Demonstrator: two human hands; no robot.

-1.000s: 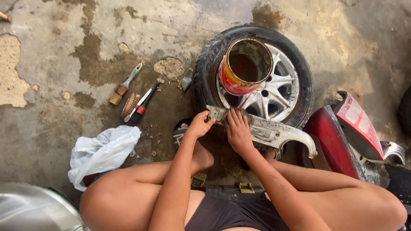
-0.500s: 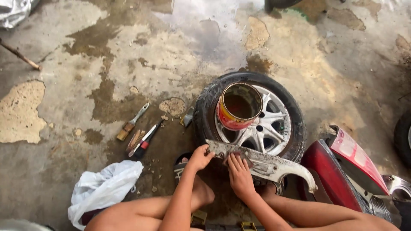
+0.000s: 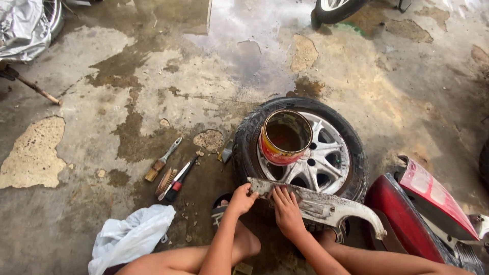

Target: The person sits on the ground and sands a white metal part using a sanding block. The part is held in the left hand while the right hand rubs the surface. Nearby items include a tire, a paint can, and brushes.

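A long grey, dirt-smeared metal cover piece (image 3: 326, 206) with a curved right end lies across the near side of a car wheel (image 3: 244, 145) that rests flat on the concrete floor. My left hand (image 3: 241, 199) grips the left end of this piece. My right hand (image 3: 287, 210) presses flat on its middle, fingers spread. An open red and yellow tin can (image 3: 284, 138), rusty inside, stands on the wheel's silver rim just beyond my hands.
A brush (image 3: 161, 162), a wire brush and a red-handled tool (image 3: 175, 182) lie left of the wheel. A white plastic bag (image 3: 130, 237) sits near my left knee. Red motorbike body panels (image 3: 423, 203) are at right; another wheel (image 3: 336, 9) is at the top.
The camera has tilted up, so more floor shows beyond the wheel. Both hands stay on the grey piece; the right hand has shifted slightly along it.
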